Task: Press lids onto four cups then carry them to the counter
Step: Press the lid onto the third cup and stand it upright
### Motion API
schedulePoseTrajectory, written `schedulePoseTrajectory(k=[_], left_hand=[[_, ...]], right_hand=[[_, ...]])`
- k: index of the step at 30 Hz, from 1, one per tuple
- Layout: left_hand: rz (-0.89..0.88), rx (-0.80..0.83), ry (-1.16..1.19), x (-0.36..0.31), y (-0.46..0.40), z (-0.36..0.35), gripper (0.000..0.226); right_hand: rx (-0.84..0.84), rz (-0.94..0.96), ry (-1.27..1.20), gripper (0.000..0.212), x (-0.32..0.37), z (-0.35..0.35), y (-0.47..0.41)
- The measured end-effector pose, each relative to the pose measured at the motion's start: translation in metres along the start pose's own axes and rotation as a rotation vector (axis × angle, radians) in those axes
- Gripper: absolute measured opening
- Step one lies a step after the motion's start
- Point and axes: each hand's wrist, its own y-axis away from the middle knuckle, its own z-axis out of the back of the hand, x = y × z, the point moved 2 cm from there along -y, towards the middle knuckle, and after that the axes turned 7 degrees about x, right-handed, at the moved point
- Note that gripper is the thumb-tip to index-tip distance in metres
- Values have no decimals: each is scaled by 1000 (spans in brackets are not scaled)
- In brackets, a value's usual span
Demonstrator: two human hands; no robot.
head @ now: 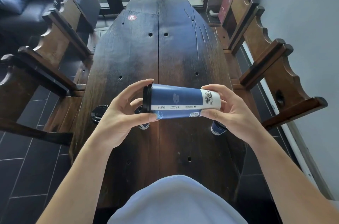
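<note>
Blue paper cup (180,101), held sideways above the dark wooden bench (183,55), black lid (147,99) on its mouth, pointing left. Left hand (121,113) wraps the lid end, thumb under the rim and fingers (141,84) curled over the top. Right hand (233,113) pinches the white base end between thumb and fingers. Both hands grasping the same cup.

Handling, as judged: paper wall is light and thin, will dent if squeezed mid-body; turned on its side, so probably empty. Stiffest places are the rolled rim and the base ring, so grip there. Lid is smooth plastic, likely to snap on under even pressure round the edge.

Below the hands: a loose black lid (99,113) lies flat on the bench at left; two more blue cups partly hidden, one (144,126) under the left hand, one (218,129) under the right hand. Fourth cup not visible.
</note>
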Motion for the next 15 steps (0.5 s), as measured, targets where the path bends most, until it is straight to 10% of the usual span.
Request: schedulePoseTrajectory(k=[15], left_hand=[[4, -150, 115, -13, -43, -28, 73]], right_hand=[[170, -276, 198, 67, -21, -37, -3]])
